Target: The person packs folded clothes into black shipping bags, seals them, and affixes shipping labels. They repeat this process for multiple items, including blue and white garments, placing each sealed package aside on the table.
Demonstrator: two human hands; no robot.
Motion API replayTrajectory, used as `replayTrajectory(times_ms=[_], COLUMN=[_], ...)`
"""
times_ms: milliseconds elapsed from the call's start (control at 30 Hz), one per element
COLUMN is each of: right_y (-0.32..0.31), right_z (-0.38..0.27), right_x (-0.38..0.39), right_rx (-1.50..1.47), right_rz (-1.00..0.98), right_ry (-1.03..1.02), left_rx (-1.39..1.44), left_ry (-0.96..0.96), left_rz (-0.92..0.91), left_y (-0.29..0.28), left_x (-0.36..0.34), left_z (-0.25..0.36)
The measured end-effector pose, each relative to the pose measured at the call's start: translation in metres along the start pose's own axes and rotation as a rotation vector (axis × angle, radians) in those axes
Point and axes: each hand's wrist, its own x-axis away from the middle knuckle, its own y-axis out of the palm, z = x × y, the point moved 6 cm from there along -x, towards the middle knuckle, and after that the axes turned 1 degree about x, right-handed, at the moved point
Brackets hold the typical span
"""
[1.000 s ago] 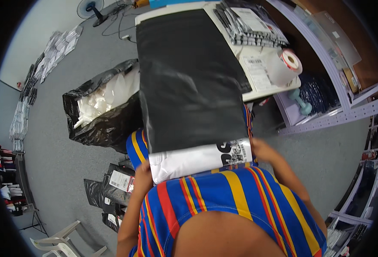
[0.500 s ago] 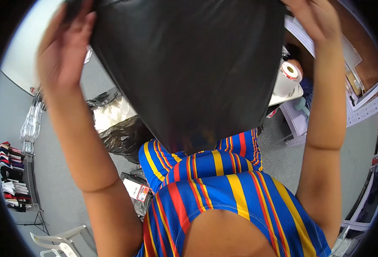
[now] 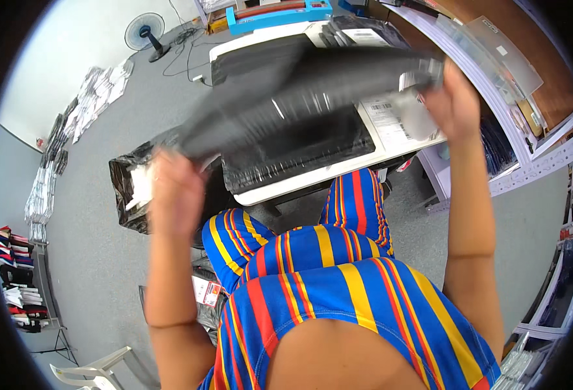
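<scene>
A black plastic bag (image 3: 312,84), shiny and blurred by motion, is stretched in the air above the table. Its near left corner is gripped by my left hand (image 3: 177,192), which is smeared by motion. My right hand (image 3: 456,104) holds the other end, higher and farther off. Below it, a flat black plastic-wrapped pile (image 3: 299,153) lies on the white table (image 3: 280,188). Beside that pile are white printed labels (image 3: 387,130), and a pale roll (image 3: 419,117) is partly hidden behind my right hand.
A black bin bag with white scraps (image 3: 125,185) stands on the floor left of the table. Shelving (image 3: 530,172) runs along the right. A fan (image 3: 148,36), a blue-cased machine (image 3: 280,16) and a white chair (image 3: 94,367) are farther out.
Both hands have come down from overhead, and the bag has swung from hanging upright before me to lying slanted over the table. The tabletop and its pile now show.
</scene>
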Motion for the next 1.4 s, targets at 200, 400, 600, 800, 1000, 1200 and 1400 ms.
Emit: replayTrajectory(times_ms=[200, 400, 600, 800, 1000, 1200, 1400], right_y=[-0.071, 0.099, 0.182, 0.183, -0.036, -0.192, 0.089], right_z=[0.09, 0.129, 0.199, 0.205, 0.121, -0.078, 0.037], right_x=[0.161, 0.125, 0.124, 0.119, 0.142, 0.331, 0.11], right_rx=[0.724, 1.328, 1.231, 1.268, 1.111, 0.679, 0.794], right_rz=[0.626, -0.218, -0.562, -0.493, 0.513, 1.66, 0.297], right_ry=[0.452, 0.021, 0.041, 0.118, 0.594, -0.198, -0.43], left_rx=[-0.088, -0.405, -0.822, -0.812, -0.494, -1.063, -0.78], left_ry=[-0.856, -0.866, -0.632, -0.499, -0.909, -0.736, 0.357], left_rz=[0.071, -0.071, -0.286, -0.279, -0.075, -0.451, -0.575], left_y=[-0.042, -0.049, -0.047, -0.046, -0.073, -0.069, 0.083], left_x=[0.133, 0.142, 0.135, 0.132, 0.151, 0.12, 0.048], left_z=[-0.147, -0.14, -0.129, -0.124, -0.145, -0.123, -0.026])
